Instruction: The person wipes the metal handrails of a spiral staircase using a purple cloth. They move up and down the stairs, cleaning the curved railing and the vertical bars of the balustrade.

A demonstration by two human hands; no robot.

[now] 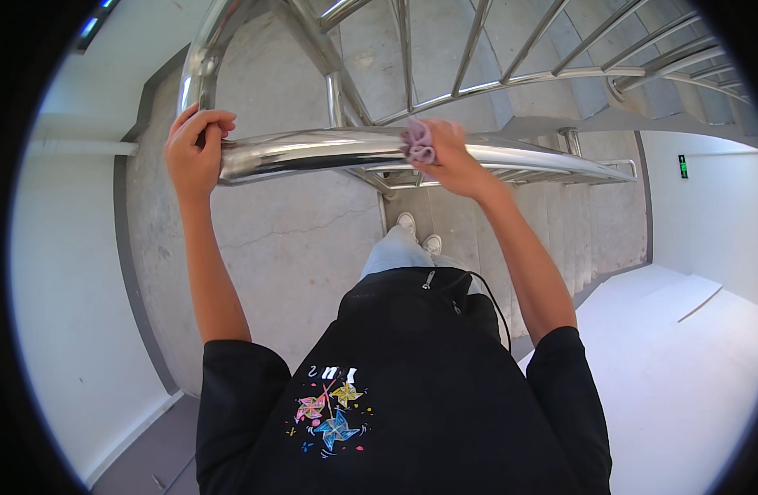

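A polished metal stair handrail [317, 151] runs across in front of me and bends away at its left end. At that bend, my left hand [195, 151] grips the tube with curled fingers; part of its hold is hidden behind the hand. Farther right along the same rail, my right hand [450, 154] holds a crumpled mauve cloth [418, 142] against the metal. The cloth wraps over the rail's upper side, and the fingers beneath it are partly hidden.
Metal balusters [472, 49] line the concrete stairs [540, 37] beyond the rail. My shoes [407, 223] stand at the landing's edge beside steps at right [558, 235]. White walls [63, 247] flank both sides; a green exit sign [683, 167] hangs at right.
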